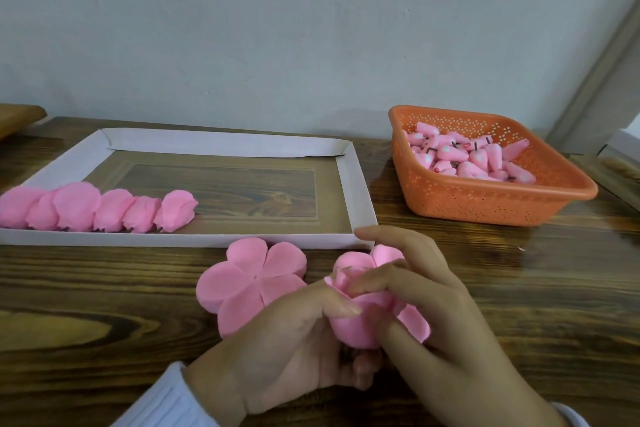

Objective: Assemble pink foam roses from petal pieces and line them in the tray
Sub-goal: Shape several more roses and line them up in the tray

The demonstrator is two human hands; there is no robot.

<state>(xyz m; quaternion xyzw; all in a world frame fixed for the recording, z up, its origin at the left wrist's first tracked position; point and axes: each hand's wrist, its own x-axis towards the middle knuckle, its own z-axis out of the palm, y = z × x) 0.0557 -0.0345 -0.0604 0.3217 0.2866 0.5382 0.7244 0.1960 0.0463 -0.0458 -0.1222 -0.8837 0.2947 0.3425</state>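
Gripping a half-made pink foam rose [356,326] with both hands, low in the middle of the shot, just above the near edge of the dark wood-grain table [86,305]. The left hand [277,340] has its thumb pressed flat on the front petal and its fingers curled in under the base. The right hand [450,315] wraps over from the other side, fingers bent round the petals, with the index finger sticking out toward the tray corner. A couple of petals splay out loose past the right fingers. There's a white ribbed sleeve [166,399] on the left wrist.

Just beside the rose, to the left, a small stack of flat five-lobed pink foam petal pieces [249,284] lies on the table, with a tiny hole in the centre of the top one.

Behind that is the shallow white cardboard tray [356,191], with a row of finished pink foam roses [104,208] lined up along the left part of its near wall, overlapping each other.

Further right, apart from the tray, sits an orange perforated plastic basket [485,208] holding a heap of small pink cone-shaped foam buds [467,159], some with short dark stems poking out.
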